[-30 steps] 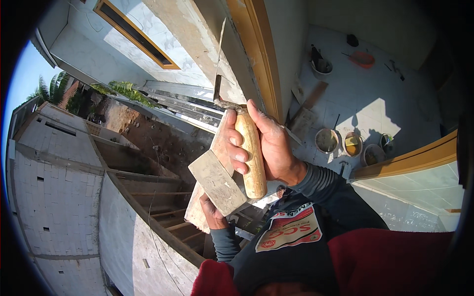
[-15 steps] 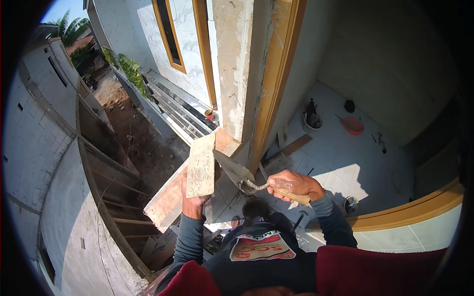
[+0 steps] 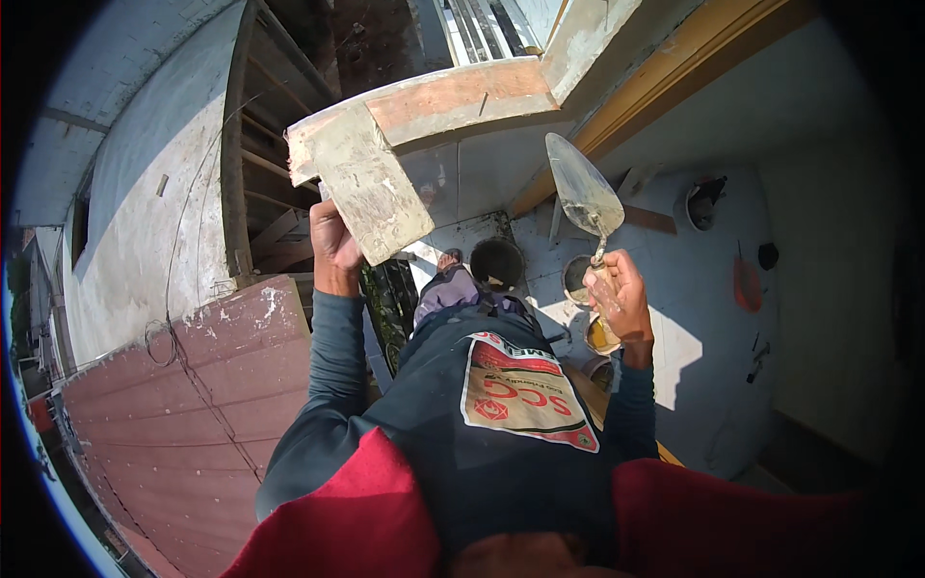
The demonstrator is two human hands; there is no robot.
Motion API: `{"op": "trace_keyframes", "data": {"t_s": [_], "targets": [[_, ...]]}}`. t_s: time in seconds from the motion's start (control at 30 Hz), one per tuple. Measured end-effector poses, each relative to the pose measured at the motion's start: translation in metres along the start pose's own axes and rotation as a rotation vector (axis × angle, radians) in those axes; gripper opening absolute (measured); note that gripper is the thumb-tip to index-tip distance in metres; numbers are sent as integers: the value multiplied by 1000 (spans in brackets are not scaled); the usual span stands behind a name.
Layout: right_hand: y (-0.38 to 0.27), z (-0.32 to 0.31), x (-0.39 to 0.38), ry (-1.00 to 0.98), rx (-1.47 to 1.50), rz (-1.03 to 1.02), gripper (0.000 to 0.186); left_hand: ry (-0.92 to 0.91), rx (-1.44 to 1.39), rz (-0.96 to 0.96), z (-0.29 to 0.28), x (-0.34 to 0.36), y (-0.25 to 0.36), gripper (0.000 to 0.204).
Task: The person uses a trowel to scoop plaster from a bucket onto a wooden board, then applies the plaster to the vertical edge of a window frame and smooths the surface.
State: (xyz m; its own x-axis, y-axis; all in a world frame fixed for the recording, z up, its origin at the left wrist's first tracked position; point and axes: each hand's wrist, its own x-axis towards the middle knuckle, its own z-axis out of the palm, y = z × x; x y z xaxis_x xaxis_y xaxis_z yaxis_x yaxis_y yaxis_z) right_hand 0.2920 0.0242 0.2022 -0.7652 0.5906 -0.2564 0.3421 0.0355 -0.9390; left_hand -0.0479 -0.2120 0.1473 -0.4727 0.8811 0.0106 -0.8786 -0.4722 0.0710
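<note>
My left hand [image 3: 337, 241] is closed at the lower left edge of a flat rectangular board [image 3: 371, 183] smeared with dried grey mortar. Its fingers are partly hidden behind the board. The board's upper end overlaps the left end of a long reddish ledge [image 3: 453, 101] with a grey rim; whether they touch I cannot tell. Off to the right, my right hand [image 3: 621, 299] grips the wooden handle of a pointed trowel [image 3: 583, 188]. The trowel's metal blade points up and away, apart from the board, with grey residue on it.
A wooden door frame [image 3: 665, 82] stands beyond the trowel. On the tiled floor are a dark bucket [image 3: 497, 262], a white bucket [image 3: 701, 207] holding tools and a red basin [image 3: 747, 284]. Reddish metal sheeting [image 3: 193, 376] lies at left, below a curved grey wall [image 3: 164, 144].
My view has swung toward the left end of the ledge. The board is now over that end, and the trowel blade, earlier beside the board, has moved away to the right and upward.
</note>
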Motion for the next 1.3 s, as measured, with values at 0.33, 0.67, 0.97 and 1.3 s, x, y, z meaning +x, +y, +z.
{"op": "trace_keyframes", "data": {"t_s": [0.33,0.67,0.97,1.3], "targets": [[-29,-43,-29,-235,-611,-561,25,135,95,137,-16,-65,-116,61],[-50,-48,1,-345,-809,-928,26,45,105,150,-19,-59,-150,58],[-60,30,87,-347,-745,-1093,27,-15,141,202,-31,-85,-121,65],[-63,101,209,-519,-798,-721,29,131,70,413,-77,-123,-80,62]]}}
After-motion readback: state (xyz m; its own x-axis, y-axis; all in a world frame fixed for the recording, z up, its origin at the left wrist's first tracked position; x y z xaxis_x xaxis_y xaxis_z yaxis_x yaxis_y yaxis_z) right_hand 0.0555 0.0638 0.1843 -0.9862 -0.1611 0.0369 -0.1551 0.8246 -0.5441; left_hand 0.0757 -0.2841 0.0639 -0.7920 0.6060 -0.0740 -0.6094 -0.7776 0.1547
